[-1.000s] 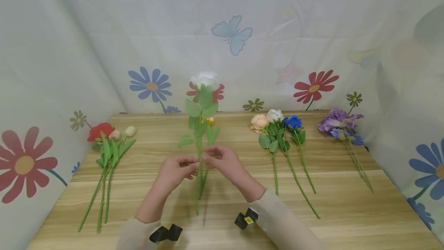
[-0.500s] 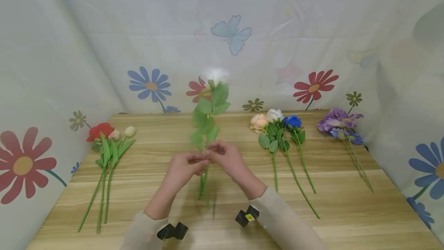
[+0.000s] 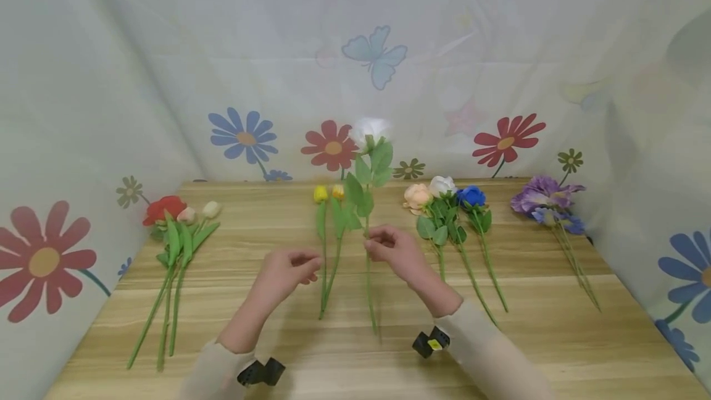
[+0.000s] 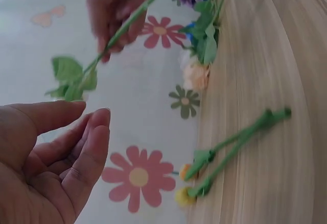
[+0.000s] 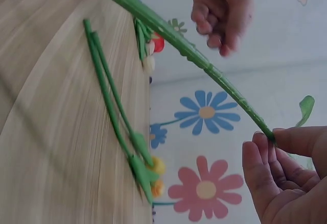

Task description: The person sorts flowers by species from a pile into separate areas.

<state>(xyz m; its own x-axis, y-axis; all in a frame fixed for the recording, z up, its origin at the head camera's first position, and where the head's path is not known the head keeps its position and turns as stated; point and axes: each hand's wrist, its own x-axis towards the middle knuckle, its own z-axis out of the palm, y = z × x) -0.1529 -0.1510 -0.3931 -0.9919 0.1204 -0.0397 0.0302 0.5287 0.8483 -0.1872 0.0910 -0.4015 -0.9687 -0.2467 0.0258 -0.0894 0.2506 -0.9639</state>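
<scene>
My right hand (image 3: 399, 255) pinches the green stem (image 5: 191, 53) of a white rose (image 3: 371, 133) between thumb and fingertips. The rose stands upright above the table, leaves up the stem and bloom at the top. My left hand (image 3: 284, 273) hovers to the left, holding nothing; in the left wrist view its thumb and fingers are loosely bent with a gap between them. Behind the hands, two tulips lie on the table: a yellow tulip (image 3: 320, 194) and a yellow-orange tulip (image 3: 338, 191), their stem ends touching or nearly so.
On the wooden table (image 3: 489, 363), a red flower (image 3: 164, 208) and pale tulips (image 3: 211, 209) lie at left. Right of the hands are a peach rose (image 3: 417, 196), another white rose (image 3: 442, 186) and a blue rose (image 3: 471, 195). Purple flowers (image 3: 541, 195) lie far right.
Both hands were close together at the rose stem. The right hand has moved right with the white rose; the left hand has come off the stem and drawn left, uncovering the two tulips.
</scene>
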